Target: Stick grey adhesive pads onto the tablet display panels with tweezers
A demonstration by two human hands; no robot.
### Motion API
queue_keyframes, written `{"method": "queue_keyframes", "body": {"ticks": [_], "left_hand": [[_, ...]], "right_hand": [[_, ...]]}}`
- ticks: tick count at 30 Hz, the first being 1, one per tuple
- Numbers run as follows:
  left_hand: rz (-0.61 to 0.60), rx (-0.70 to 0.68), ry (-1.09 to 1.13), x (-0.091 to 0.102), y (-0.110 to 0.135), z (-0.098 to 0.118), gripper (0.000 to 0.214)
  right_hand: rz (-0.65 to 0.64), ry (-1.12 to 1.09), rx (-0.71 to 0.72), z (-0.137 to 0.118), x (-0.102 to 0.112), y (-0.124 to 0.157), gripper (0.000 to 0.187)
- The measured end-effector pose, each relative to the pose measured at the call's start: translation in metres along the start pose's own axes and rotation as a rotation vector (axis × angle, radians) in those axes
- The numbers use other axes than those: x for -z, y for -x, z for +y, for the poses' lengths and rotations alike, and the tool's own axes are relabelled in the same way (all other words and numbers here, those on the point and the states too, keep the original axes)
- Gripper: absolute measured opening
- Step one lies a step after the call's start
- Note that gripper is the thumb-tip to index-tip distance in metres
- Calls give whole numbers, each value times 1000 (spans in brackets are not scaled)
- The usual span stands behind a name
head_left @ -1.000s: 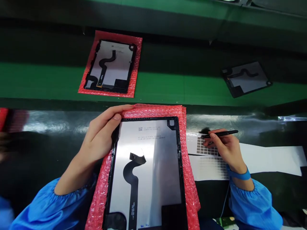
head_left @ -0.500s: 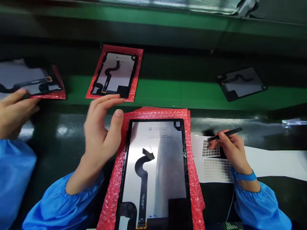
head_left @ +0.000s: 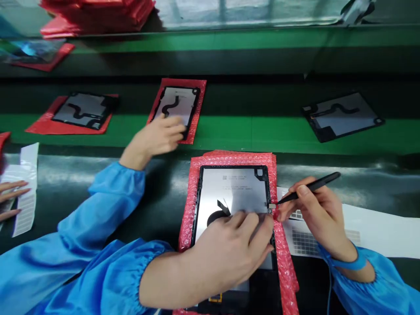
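A tablet display panel (head_left: 241,186) lies back side up on a sheet of red bubble wrap (head_left: 193,205) in front of me, its black flex cable (head_left: 216,214) partly showing. My left hand (head_left: 234,247) lies flat across the panel's middle, fingers stretched toward its right edge. My right hand (head_left: 316,214) pinches a black pen-like tool (head_left: 315,184). The tool's tip carries a small grey sticker (head_left: 272,205) at the panel's right edge. Under my right hand lies a white sticker sheet (head_left: 377,227) with grids of small grey squares.
On the green conveyor belt (head_left: 256,131) behind lie three more panels: two on red wrap (head_left: 179,107) (head_left: 82,111) and one bare (head_left: 343,114). A co-worker's hand (head_left: 160,135) touches the middle one; another hand (head_left: 9,197) rests by a white sheet (head_left: 28,183) at left. Red wrap is stacked (head_left: 98,13) at the far left.
My left hand has come off the panel's left side and now lies across its middle. My right hand brought the tool from the sticker sheet to the panel's right edge. A co-worker's arm reached in.
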State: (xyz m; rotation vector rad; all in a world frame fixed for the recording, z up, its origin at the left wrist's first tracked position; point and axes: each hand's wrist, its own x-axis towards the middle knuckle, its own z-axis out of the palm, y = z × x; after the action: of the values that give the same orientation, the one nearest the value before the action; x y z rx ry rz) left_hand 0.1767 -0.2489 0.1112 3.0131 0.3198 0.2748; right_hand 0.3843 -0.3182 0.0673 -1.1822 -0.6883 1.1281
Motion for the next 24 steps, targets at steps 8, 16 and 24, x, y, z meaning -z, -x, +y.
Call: {"method": "queue_keyframes", "body": {"ticks": [8,16,24], "left_hand": [[-3,40,-19,-2,6,5,35],[-32,59,-8,-3,5,4,39],[-68,45,-2,2,5,4,46]], "right_hand": [[-16,-4,-42,7,-5,6,24],[-4,20,-23,6,-8,7,23],[11,60,-19,4,-10,5,24]]}}
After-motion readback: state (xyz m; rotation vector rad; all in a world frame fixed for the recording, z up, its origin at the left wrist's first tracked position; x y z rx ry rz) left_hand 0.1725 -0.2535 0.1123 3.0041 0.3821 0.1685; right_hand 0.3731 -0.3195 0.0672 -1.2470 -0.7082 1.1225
